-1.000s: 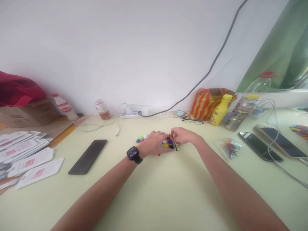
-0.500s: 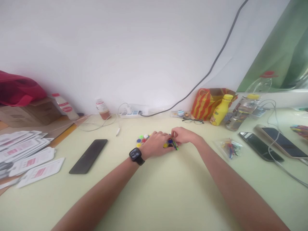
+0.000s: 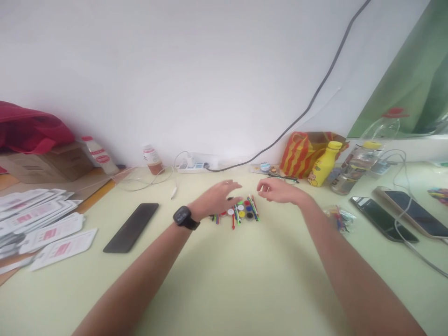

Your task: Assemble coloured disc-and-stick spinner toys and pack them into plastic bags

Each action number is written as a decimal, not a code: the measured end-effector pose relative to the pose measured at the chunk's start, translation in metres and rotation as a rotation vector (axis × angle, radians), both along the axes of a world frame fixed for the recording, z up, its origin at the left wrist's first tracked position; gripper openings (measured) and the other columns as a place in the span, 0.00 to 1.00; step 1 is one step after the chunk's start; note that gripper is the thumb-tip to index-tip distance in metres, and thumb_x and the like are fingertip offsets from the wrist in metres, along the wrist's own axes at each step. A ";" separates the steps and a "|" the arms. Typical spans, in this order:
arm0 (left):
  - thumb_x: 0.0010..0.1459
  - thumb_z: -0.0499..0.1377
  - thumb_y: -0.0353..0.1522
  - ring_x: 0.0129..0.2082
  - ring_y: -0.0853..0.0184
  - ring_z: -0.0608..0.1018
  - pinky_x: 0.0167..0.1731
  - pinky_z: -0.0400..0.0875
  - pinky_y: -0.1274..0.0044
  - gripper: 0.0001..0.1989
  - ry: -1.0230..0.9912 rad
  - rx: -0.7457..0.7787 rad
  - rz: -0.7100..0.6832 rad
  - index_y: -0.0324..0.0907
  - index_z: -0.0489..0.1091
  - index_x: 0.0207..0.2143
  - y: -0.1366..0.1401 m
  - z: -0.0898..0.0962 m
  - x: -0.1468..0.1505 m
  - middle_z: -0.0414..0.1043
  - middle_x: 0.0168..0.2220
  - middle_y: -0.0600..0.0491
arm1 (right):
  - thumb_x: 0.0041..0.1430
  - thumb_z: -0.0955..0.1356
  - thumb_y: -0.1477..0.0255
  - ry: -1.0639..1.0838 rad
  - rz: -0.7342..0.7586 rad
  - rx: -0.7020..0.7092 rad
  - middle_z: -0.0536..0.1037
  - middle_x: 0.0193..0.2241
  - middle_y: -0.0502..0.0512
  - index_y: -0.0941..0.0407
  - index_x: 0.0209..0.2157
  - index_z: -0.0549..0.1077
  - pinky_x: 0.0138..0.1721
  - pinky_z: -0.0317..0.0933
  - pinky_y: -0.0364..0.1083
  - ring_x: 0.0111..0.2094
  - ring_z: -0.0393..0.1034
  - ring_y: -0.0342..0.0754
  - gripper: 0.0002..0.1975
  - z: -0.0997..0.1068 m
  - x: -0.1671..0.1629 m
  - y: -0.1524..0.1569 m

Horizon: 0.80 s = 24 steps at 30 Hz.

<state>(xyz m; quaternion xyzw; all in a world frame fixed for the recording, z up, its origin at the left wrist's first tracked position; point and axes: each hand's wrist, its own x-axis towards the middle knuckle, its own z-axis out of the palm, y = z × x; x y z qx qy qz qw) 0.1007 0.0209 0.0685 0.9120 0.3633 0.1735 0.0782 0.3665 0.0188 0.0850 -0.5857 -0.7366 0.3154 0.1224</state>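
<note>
Small coloured discs (image 3: 249, 216) and thin coloured sticks (image 3: 254, 208) lie in a tight group on the table in front of me. The discs are yellow, red, white, blue and black, and several sticks stand out in rows between them. My left hand (image 3: 217, 199), with a black watch (image 3: 185, 217) on the wrist, hovers over the left part of the group with its fingers spread and hides some pieces. Just right of the group my right hand (image 3: 276, 190) is raised, fingers loosely bent and apart, with nothing visible in them.
A black phone (image 3: 131, 227) lies to the left, near white card sleeves (image 3: 63, 247). On the right are a clear bag of small coloured pieces (image 3: 341, 219), two phones with a cable, glasses (image 3: 284, 178), and a yellow bottle (image 3: 325, 163). A power strip (image 3: 194, 167) sits by the wall.
Both hands have lifted off the group and moved apart, the left hand leftward and the right hand rightward. More of the discs and sticks now show between them.
</note>
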 end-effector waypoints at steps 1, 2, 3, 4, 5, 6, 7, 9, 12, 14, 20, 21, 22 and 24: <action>0.70 0.54 0.49 0.64 0.53 0.71 0.62 0.66 0.64 0.25 -0.019 0.007 0.045 0.47 0.68 0.63 0.003 0.007 -0.008 0.70 0.63 0.46 | 0.65 0.70 0.68 0.009 -0.037 0.049 0.82 0.40 0.55 0.54 0.44 0.75 0.34 0.68 0.43 0.35 0.78 0.48 0.07 0.008 0.009 -0.002; 0.71 0.53 0.49 0.62 0.54 0.73 0.61 0.67 0.64 0.25 -0.037 0.004 0.083 0.49 0.68 0.63 0.005 0.014 -0.016 0.70 0.63 0.48 | 0.66 0.69 0.67 0.035 -0.074 0.084 0.82 0.40 0.55 0.54 0.44 0.75 0.35 0.68 0.44 0.34 0.79 0.47 0.08 0.016 0.018 -0.005; 0.71 0.52 0.50 0.60 0.54 0.74 0.60 0.68 0.64 0.25 -0.058 0.000 0.123 0.50 0.68 0.63 0.007 0.021 -0.025 0.71 0.63 0.50 | 0.66 0.69 0.65 0.074 -0.109 0.112 0.81 0.41 0.55 0.53 0.45 0.75 0.36 0.69 0.44 0.34 0.79 0.47 0.09 0.023 0.029 -0.010; 0.71 0.52 0.50 0.59 0.55 0.75 0.59 0.69 0.64 0.25 -0.079 -0.008 0.155 0.51 0.68 0.63 0.009 0.025 -0.033 0.72 0.62 0.51 | 0.67 0.69 0.64 0.106 -0.139 0.142 0.81 0.42 0.54 0.53 0.46 0.75 0.37 0.69 0.45 0.35 0.79 0.47 0.10 0.030 0.041 -0.015; 0.71 0.51 0.51 0.59 0.55 0.75 0.58 0.70 0.64 0.24 -0.102 -0.018 0.183 0.52 0.69 0.62 0.010 0.027 -0.042 0.73 0.61 0.52 | 0.67 0.68 0.62 0.126 -0.180 0.164 0.82 0.42 0.54 0.52 0.45 0.75 0.39 0.70 0.45 0.36 0.79 0.47 0.11 0.034 0.054 -0.021; 0.71 0.51 0.51 0.60 0.55 0.74 0.58 0.70 0.65 0.25 -0.126 -0.031 0.210 0.52 0.69 0.62 0.010 0.026 -0.051 0.72 0.62 0.52 | 0.67 0.68 0.60 0.142 -0.227 0.185 0.82 0.42 0.54 0.52 0.45 0.75 0.40 0.70 0.45 0.36 0.79 0.47 0.12 0.037 0.067 -0.028; 0.71 0.50 0.51 0.61 0.55 0.74 0.59 0.70 0.65 0.25 -0.146 -0.046 0.238 0.52 0.70 0.62 0.010 0.022 -0.059 0.72 0.62 0.52 | 0.66 0.69 0.58 0.149 -0.272 0.210 0.82 0.41 0.54 0.53 0.44 0.75 0.41 0.70 0.45 0.36 0.78 0.48 0.14 0.037 0.082 -0.034; 0.71 0.50 0.52 0.62 0.54 0.73 0.61 0.69 0.63 0.25 -0.148 -0.091 0.287 0.52 0.70 0.61 0.007 0.006 -0.074 0.71 0.63 0.51 | 0.66 0.68 0.58 0.138 -0.335 0.212 0.82 0.42 0.56 0.54 0.45 0.75 0.42 0.69 0.46 0.39 0.78 0.49 0.15 0.029 0.112 -0.047; 0.71 0.49 0.51 0.64 0.54 0.71 0.63 0.67 0.62 0.26 -0.159 -0.146 0.331 0.51 0.69 0.63 0.000 -0.027 -0.091 0.70 0.64 0.50 | 0.65 0.66 0.63 -0.085 -0.448 0.245 0.82 0.42 0.59 0.54 0.41 0.75 0.42 0.67 0.48 0.41 0.77 0.53 0.11 -0.002 0.163 -0.061; 0.72 0.47 0.51 0.66 0.54 0.69 0.66 0.63 0.61 0.27 -0.175 -0.167 0.344 0.50 0.67 0.64 -0.006 -0.044 -0.095 0.68 0.65 0.49 | 0.64 0.65 0.65 -0.300 -0.551 0.242 0.83 0.42 0.61 0.54 0.39 0.75 0.42 0.66 0.50 0.42 0.77 0.56 0.09 -0.031 0.195 -0.066; 0.72 0.47 0.50 0.71 0.53 0.61 0.69 0.58 0.59 0.30 -0.122 -0.091 0.263 0.45 0.63 0.67 -0.013 -0.046 -0.071 0.63 0.68 0.46 | 0.64 0.62 0.65 -0.511 -0.670 0.217 0.80 0.47 0.75 0.59 0.46 0.74 0.48 0.65 0.57 0.51 0.76 0.69 0.17 -0.106 0.240 -0.077; 0.73 0.48 0.50 0.70 0.53 0.62 0.68 0.59 0.59 0.30 -0.111 -0.070 0.233 0.44 0.63 0.68 -0.012 -0.043 -0.063 0.64 0.68 0.45 | 0.64 0.61 0.64 -0.502 -0.679 0.219 0.80 0.46 0.75 0.60 0.47 0.73 0.47 0.66 0.57 0.49 0.76 0.69 0.18 -0.113 0.239 -0.079; 0.73 0.48 0.50 0.69 0.53 0.63 0.68 0.59 0.60 0.30 -0.104 -0.049 0.205 0.44 0.63 0.67 -0.011 -0.041 -0.057 0.65 0.67 0.45 | 0.65 0.61 0.62 -0.493 -0.681 0.220 0.81 0.45 0.74 0.59 0.48 0.73 0.46 0.67 0.56 0.48 0.77 0.68 0.19 -0.119 0.237 -0.080; 0.73 0.47 0.50 0.68 0.53 0.65 0.67 0.60 0.60 0.29 -0.094 -0.022 0.162 0.44 0.63 0.67 -0.010 -0.039 -0.044 0.66 0.66 0.44 | 0.64 0.62 0.60 -0.440 -0.689 0.297 0.82 0.41 0.71 0.56 0.47 0.74 0.41 0.68 0.55 0.44 0.79 0.66 0.18 -0.128 0.233 -0.081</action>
